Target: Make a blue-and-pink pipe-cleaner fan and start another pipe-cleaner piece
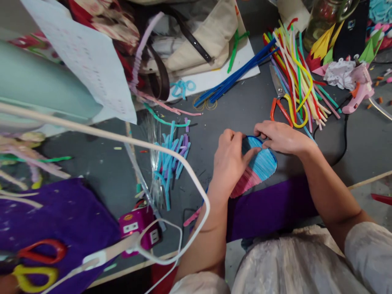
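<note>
Closest to the body, a strip of purple cloth [272, 208] lies along the near edge of the bench [211, 108], on the near side of the blue-and-pink piece [265, 163]. This fuzzy piece, made of rows of stems, is at the front of the bench, its blue part farther away and to the right, its pink part nearer and to the left. A dark blue edging runs along its far rim. The left hand [231, 157] is at the left side of the piece, its grip closed on it with the thumb laid over the blue surface. The right hand [280, 136] is at its far right rim, the grip pinching the edge between thumb and fingers.

Left of the piece are a magenta power socket block [139, 224], a looping white cable [92, 130] and a heap of short light blue and purple stems [170, 153]. Just beyond the piece to the right, scissors [279, 92] with red and yellow handles lie against a bundle of coloured stems [303, 85]. Straight beyond it are long dark blue stems [234, 75]. Farther beyond and right are a pink glue gun [363, 85] and a glass jug [320, 24]; beyond and left, a cream bag [196, 45].
</note>
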Tool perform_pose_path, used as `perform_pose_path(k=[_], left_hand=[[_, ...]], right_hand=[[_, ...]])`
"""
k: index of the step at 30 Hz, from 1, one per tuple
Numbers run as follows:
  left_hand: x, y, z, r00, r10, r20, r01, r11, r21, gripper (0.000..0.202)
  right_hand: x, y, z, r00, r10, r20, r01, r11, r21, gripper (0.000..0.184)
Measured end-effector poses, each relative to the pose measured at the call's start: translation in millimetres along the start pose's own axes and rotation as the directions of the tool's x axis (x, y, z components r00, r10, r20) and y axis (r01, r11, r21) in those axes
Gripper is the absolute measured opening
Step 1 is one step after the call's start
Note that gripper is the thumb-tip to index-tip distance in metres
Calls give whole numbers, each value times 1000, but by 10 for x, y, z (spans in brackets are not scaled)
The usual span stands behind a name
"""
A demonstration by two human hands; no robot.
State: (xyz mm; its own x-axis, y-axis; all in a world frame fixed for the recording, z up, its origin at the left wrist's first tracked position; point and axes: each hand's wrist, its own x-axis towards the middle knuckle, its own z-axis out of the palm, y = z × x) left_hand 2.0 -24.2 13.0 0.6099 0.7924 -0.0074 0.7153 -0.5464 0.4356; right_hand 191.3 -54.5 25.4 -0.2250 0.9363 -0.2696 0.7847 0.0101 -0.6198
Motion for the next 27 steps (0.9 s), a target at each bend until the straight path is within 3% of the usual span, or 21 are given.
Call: perform_pose_path(k=[10, 16, 20, 23, 27], left_hand=[[-23, 163, 13, 999, 6, 33, -13, 978, 210, 38], [-19, 236, 22, 994, -63, 94, 36, 963, 267, 39], [-19, 210, -4, 992, -39, 121, 4, 961, 278, 42], [-24, 164, -47, 988, 26, 152, -62, 970, 236, 51], [-80, 110, -79, 967, 107, 233, -153, 970, 190, 83]], right_hand=[[-11, 25, -31, 999, 6, 34, -7, 1000, 16, 15], [-39, -30, -98, 998, 25, 59, -23, 999, -23, 17], [-71, -48, -110, 996, 33, 86, -30, 999, -37, 18], [-134, -20, -72, 997, 15, 72, -14, 1000, -10, 20], [-247, 30, 34, 1000, 1, -31, -1, 1000, 2, 23]])
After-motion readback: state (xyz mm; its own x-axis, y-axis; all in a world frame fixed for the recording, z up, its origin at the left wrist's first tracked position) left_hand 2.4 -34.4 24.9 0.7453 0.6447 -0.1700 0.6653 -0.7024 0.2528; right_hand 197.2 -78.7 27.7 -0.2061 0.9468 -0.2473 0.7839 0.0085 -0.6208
